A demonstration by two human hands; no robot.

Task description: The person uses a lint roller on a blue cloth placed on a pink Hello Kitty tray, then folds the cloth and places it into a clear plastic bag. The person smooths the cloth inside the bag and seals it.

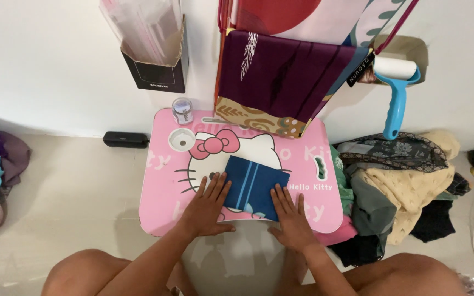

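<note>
Pressing flat with open palms, the left hand (208,207) and right hand (291,218) flank a folded blue striped cloth (253,186) at the centre of the pink tabletop (163,181); neither grip closes on it. Bare pink surface remains left and right of the cloth. Hanging purple fabric (281,74) hides the tabletop's far edge; its near edge is cut by the forearms. A heap of clothes (401,181) lies just right.

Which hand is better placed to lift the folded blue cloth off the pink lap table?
Probably the left hand. Its fingers lie over the near left edge of the folded blue cloth, while the right hand only touches its lower right corner. Both hands lie flat on the pink lap table.
</note>
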